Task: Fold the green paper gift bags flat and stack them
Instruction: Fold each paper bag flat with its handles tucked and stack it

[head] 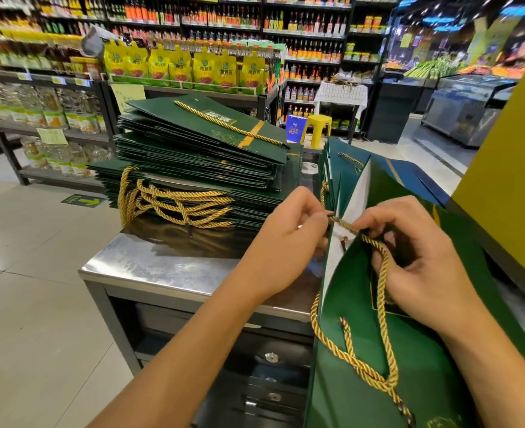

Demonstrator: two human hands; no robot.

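Note:
A tall stack of flat green gift bags (193,156) with gold rope handles lies on the steel counter (150,267). To its right a green bag (363,350) stands partly open, its white inside showing. My left hand (289,230) pinches the end of this bag's gold rope handle (384,304) at the bag's top edge. My right hand (415,251) grips the same rope a little further along, fingers curled round it. More upright green bags (341,168) stand behind the open one.
Behind the counter, supermarket shelves (177,66) hold bottles and yellow pouches. A yellow stool (318,125) stands in the aisle. A yellow wall panel (508,168) rises at the right. Below the counter are dark drawers (255,366).

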